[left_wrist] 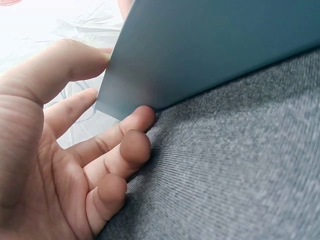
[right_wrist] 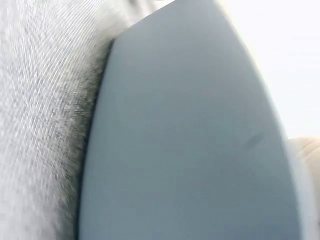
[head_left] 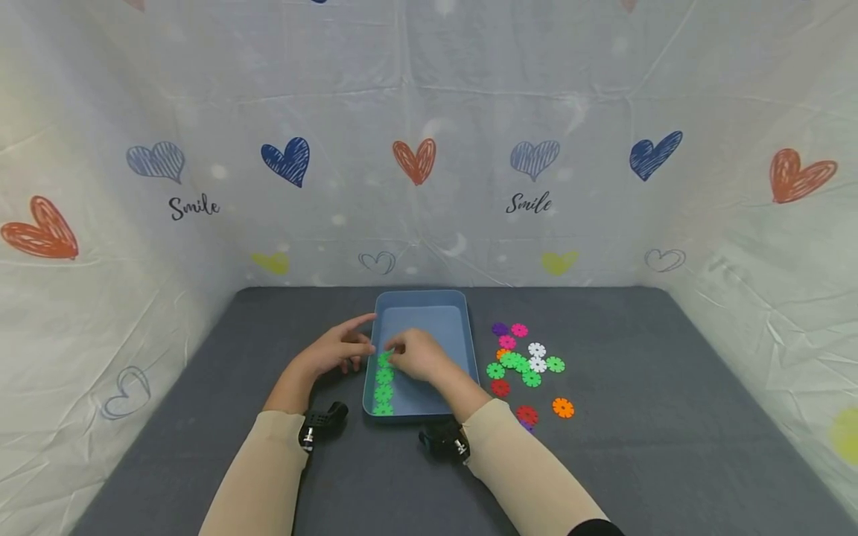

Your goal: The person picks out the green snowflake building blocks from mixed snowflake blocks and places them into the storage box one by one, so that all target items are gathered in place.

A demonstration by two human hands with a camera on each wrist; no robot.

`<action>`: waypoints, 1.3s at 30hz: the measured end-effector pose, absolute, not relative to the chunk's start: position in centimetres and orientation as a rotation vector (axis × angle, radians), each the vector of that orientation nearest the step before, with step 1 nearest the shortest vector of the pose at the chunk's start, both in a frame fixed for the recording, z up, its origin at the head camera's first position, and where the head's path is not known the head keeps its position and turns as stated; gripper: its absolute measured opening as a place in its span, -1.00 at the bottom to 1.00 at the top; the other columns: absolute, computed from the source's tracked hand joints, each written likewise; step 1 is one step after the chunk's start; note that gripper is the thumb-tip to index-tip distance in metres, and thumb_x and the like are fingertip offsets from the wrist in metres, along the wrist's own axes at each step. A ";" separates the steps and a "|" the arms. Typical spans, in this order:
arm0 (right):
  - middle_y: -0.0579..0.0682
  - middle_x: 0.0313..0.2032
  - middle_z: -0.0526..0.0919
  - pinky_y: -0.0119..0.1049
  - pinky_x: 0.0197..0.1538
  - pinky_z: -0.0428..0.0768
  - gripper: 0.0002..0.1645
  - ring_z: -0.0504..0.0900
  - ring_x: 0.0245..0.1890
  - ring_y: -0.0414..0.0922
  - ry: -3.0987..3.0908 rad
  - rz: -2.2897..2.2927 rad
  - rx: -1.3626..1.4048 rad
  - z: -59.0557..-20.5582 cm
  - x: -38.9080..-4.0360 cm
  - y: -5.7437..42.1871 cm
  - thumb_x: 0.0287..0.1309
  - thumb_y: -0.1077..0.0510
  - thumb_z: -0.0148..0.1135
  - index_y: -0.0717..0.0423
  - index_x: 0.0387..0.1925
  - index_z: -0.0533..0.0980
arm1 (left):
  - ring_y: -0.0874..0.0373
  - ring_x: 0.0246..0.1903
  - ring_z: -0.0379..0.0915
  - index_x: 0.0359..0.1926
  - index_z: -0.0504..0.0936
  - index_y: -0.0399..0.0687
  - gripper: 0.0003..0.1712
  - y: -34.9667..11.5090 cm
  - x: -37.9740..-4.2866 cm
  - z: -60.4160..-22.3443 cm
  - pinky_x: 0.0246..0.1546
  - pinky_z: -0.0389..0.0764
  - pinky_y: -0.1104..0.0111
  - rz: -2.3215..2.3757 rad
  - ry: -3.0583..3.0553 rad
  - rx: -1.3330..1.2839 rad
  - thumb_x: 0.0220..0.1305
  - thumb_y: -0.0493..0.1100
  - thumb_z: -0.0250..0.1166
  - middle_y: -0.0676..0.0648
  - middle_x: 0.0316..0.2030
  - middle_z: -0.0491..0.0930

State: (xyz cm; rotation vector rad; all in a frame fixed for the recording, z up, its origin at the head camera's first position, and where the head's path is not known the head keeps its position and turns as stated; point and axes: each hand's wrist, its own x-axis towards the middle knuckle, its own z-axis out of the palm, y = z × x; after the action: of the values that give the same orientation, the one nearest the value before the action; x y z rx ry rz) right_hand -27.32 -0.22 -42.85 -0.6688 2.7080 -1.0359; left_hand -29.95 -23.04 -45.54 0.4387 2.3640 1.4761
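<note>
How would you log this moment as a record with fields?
Tray: blue, on gray cloth
Green row: flat pieces along the tray's left side
Right hand: over the tray, fingertips at the row's far end; grip unclear
Left hand: beside the tray's left wall, thumb at the rim
Loose pieces: right of the tray; green, white, red, orange, pink, purple
Backdrop: pale, heart-printed

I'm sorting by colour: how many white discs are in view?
2, both on the table right of the tray: one farther white disc, and one nearer white disc just below it. The right hand could hide more.
</note>
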 end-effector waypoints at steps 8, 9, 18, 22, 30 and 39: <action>-0.03 -0.19 0.67 -0.29 -0.38 0.46 -0.68 0.49 -0.41 -0.16 2.683 -1.254 -0.616 -40.9 -25.9 3.7 0.42 0.18 0.26 0.17 0.11 0.68 | -0.04 -0.40 0.52 0.64 0.03 -0.04 -0.09 -22.9 -29.9 -45.5 -0.46 0.52 0.13 1.482 2.360 0.426 0.45 -0.12 0.30 -0.18 -0.04 0.64; -0.04 -0.18 0.66 -0.29 -0.37 0.47 -0.69 0.49 -0.40 -0.17 2.703 -1.269 -0.596 -40.7 -25.7 4.2 0.41 0.17 0.27 0.16 0.10 0.69 | -0.03 -0.40 0.52 0.64 0.04 -0.02 -0.09 -22.9 -29.8 -45.5 -0.46 0.52 0.14 1.478 2.365 0.421 0.44 -0.12 0.31 -0.19 -0.04 0.64; -0.02 -0.14 0.65 -0.17 -0.27 0.52 -0.67 0.55 -0.28 -0.08 2.814 -1.366 -0.367 -38.9 -25.8 10.6 0.40 0.10 0.30 0.07 0.14 0.67 | -0.01 -0.40 0.52 0.63 0.10 0.09 -0.10 -23.3 -29.7 -46.0 -0.43 0.53 0.16 1.478 2.372 0.412 0.40 -0.08 0.35 -0.17 -0.05 0.63; 0.05 -0.07 0.65 -0.08 -0.11 0.56 -0.59 0.60 -0.09 0.01 2.805 -1.333 -0.284 -38.9 -26.0 14.2 0.42 0.07 0.29 0.14 0.21 0.62 | -0.01 -0.39 0.53 0.62 0.13 0.10 -0.10 -23.2 -29.7 -46.2 -0.42 0.54 0.16 1.480 2.372 0.395 0.39 -0.07 0.36 -0.17 -0.03 0.63; 0.22 0.07 0.60 0.05 0.02 0.54 -0.46 0.57 0.03 0.14 2.793 -1.304 -0.078 -39.8 -26.2 20.3 0.43 0.07 0.26 0.23 0.33 0.51 | -0.01 -0.39 0.53 0.63 0.11 0.08 -0.10 -23.1 -29.8 -45.9 -0.42 0.54 0.17 1.468 2.378 0.402 0.41 -0.08 0.35 -0.20 0.00 0.62; 0.39 0.23 0.50 0.27 0.20 0.43 -0.52 0.49 0.18 0.32 2.713 -1.128 0.105 -41.3 -25.7 24.3 0.28 0.22 0.36 0.31 0.20 0.58 | -0.02 -0.39 0.52 0.63 0.08 0.03 -0.10 -23.1 -29.9 -45.7 -0.44 0.52 0.16 1.475 2.376 0.424 0.42 -0.11 0.34 -0.24 0.02 0.60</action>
State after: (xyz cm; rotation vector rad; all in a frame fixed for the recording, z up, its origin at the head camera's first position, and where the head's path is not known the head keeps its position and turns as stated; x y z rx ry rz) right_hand -25.71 24.29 -41.29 0.1053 2.7131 -1.1281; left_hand -29.88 -23.07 -45.68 0.4239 2.3764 1.4755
